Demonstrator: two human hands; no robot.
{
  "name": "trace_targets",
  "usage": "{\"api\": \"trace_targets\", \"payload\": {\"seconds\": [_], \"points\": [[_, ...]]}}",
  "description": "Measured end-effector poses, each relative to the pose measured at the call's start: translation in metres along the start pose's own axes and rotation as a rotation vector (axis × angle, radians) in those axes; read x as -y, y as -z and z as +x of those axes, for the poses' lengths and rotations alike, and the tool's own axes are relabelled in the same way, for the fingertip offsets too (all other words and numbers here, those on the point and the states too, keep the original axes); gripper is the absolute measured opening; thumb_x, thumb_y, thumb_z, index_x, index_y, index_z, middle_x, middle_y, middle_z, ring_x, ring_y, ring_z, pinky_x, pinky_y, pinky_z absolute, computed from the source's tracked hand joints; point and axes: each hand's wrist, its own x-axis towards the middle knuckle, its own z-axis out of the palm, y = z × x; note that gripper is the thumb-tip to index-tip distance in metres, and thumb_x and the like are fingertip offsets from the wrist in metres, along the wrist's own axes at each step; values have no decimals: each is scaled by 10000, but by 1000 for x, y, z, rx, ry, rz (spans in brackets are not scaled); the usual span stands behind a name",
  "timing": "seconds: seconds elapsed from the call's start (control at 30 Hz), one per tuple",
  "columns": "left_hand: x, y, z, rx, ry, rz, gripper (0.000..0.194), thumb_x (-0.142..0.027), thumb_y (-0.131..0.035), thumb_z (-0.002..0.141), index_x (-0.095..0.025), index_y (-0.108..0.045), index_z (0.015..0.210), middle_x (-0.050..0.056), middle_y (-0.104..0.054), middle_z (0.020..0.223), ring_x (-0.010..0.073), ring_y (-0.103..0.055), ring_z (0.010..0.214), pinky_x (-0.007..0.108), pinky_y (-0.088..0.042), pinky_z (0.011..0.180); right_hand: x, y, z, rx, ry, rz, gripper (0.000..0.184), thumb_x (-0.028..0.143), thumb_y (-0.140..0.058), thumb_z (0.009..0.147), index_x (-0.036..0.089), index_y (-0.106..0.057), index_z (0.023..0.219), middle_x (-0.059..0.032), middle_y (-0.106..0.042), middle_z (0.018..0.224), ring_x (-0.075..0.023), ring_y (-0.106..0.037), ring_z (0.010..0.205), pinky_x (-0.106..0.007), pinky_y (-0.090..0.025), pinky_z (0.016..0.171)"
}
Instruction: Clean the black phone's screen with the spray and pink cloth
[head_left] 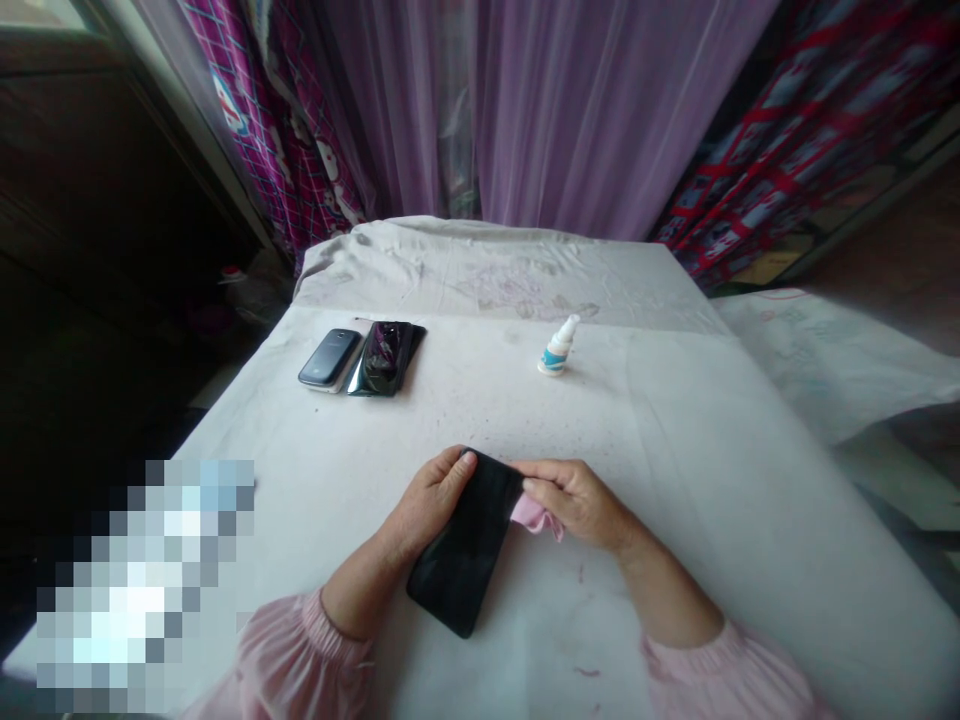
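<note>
A black smartphone [466,550] is held tilted above the white-covered table, its dark face towards me. My left hand [439,495] grips its left edge, the thumb lying on the upper left corner. At the upper right edge, my right hand [574,497] pinches a pink cloth [537,513] against the phone. Part of the cloth hangs below the fingers, and the fingertips behind the phone are hidden.
A small white spray bottle [556,348] with a blue label stands farther back. At the back left lie a dark older phone [331,358] and a stack of glossy black phones [385,358]. A pixelated patch covers the lower left. Purple curtains [585,110] hang behind the table [720,480].
</note>
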Motion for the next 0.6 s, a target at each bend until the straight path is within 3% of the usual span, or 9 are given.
{"api": "trace_targets", "payload": {"seconds": [0.6], "points": [[-8,2,3,12,-123,192,458,-640,-504,847,-188,-555,802,-30,-517,692,135,-474,645,249,-398,609,0,4,3,-84,-38,-34,484,466,-577,783,103,-718,1070,-15,-643,611,-92,-483,465,-202,-400,423]]}}
